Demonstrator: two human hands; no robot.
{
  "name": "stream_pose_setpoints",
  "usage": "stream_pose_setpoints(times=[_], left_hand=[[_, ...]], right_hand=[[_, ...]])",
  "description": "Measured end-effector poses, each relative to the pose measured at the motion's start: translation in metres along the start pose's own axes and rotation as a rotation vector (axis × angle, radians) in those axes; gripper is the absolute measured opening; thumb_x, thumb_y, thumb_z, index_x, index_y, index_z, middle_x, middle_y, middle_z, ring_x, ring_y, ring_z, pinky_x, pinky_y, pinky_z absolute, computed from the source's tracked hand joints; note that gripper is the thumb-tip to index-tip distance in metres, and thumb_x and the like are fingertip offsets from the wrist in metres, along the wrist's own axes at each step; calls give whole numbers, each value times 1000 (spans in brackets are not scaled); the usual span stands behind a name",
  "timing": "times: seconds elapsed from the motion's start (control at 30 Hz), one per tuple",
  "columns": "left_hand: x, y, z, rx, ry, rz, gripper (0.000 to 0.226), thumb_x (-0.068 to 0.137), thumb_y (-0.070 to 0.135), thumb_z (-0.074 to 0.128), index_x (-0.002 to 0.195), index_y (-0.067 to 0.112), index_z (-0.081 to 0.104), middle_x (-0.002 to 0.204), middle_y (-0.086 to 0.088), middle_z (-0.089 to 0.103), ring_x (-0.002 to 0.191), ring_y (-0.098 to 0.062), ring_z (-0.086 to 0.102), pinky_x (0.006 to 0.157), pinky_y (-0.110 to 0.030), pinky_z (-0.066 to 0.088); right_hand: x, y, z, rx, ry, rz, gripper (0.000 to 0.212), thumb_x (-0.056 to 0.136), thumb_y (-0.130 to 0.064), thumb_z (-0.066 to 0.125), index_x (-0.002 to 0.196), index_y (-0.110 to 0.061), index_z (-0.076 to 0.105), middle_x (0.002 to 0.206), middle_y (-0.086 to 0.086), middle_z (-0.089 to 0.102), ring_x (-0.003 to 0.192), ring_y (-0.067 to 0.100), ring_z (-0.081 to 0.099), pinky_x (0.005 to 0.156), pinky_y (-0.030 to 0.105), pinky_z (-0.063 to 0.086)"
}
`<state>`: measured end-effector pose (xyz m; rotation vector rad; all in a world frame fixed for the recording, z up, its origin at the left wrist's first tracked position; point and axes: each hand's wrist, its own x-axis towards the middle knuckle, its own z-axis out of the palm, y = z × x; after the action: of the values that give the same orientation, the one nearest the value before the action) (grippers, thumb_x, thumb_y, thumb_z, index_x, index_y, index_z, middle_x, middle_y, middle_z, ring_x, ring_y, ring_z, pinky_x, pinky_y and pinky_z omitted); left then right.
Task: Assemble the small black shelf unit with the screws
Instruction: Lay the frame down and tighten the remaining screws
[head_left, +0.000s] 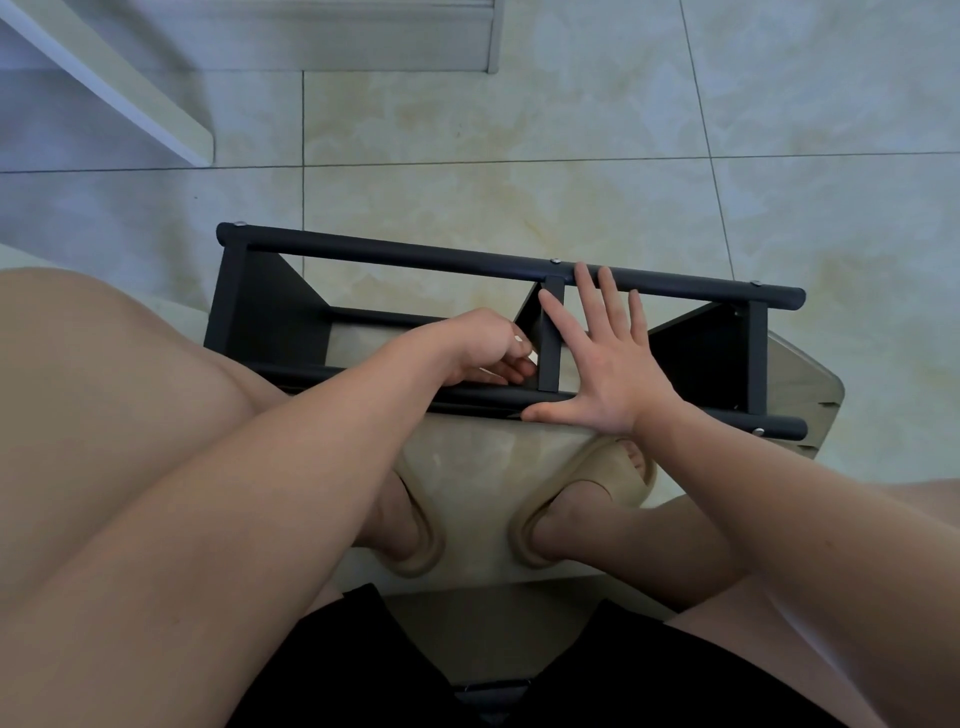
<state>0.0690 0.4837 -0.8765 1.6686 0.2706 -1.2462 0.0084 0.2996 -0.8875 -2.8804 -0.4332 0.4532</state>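
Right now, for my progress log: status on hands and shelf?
Right hand open, spread flat across shelf unit. Left hand curled beside middle divider, grip unclear. Nothing in the way.

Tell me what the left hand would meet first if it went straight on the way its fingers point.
The black middle divider, just beyond the fingertips of the left hand. They look almost against it, though depth is hard to judge.

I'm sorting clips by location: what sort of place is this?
Probably a room in a home: glossy marbled floor tiles, a white skirting board along the wall, and beige slippers on the person's feet.
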Motion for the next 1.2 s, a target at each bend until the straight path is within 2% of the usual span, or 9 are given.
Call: stream_pose_setpoints(times=[0.1,0.23,0.37,0.5,0.73,1.0,1.13,1.2], left_hand=[[-1,-1,-1,20,-10,7,21,103,9,48,84,15,55,82,-5,68,76,-18,63,92,-35,50],[-2,-2,-2,80,-13,22,26,103,8,45,81,16,54,82,-3,69,78,-17,63,85,-31,49],[-2,-4,-3,127,-16,36,29,103,5,45,78,16,54,83,-4,68,79,-18,62,87,-33,44],[-3,-5,-5,185,-12,68,29,103,5,46,78,16,56,82,-3,69,79,-17,62,77,-30,44],[-4,-9,-6,287,-12,109,28,102,5,50,77,16,60,83,-2,70,88,-21,64,82,-32,44],[-3,-12,-7,358,14,141,27,97,6,58,76,20,68,80,3,72,85,-17,62,84,-32,46],[-3,-13,-7,393,24,158,27,95,6,60,75,23,68,89,-2,73,86,-17,60,86,-33,47],[-3,-14,-6,407,25,165,28,93,5,62,73,24,68,87,-2,71,84,-16,58,81,-31,46]], right_hand=[[0,0,0,0,3,-1,128,61,-104,32,162,-33,-4,167,7,-23,151,30,-28,122,61,-8],[0,0,0,3,7,-1,127,61,-104,31,162,-34,-3,167,7,-23,152,31,-28,122,59,-10],[0,0,1,11,14,-3,127,61,-105,29,161,-35,-4,167,7,-23,152,30,-28,122,59,-10],[0,1,1,0,14,-4,127,61,-105,29,162,-34,-4,167,7,-23,152,31,-27,123,60,-8],[0,0,1,-3,8,2,127,61,-104,30,162,-35,-4,167,6,-24,152,30,-28,123,59,-9],[0,0,0,2,16,0,127,62,-102,35,162,-33,-1,168,7,-22,152,31,-26,123,58,-9],[0,0,1,4,20,0,127,62,-102,36,162,-33,-2,168,7,-22,153,31,-25,123,58,-9],[0,0,1,3,19,2,127,62,-102,35,162,-33,-2,168,7,-22,153,31,-25,123,59,-8]])
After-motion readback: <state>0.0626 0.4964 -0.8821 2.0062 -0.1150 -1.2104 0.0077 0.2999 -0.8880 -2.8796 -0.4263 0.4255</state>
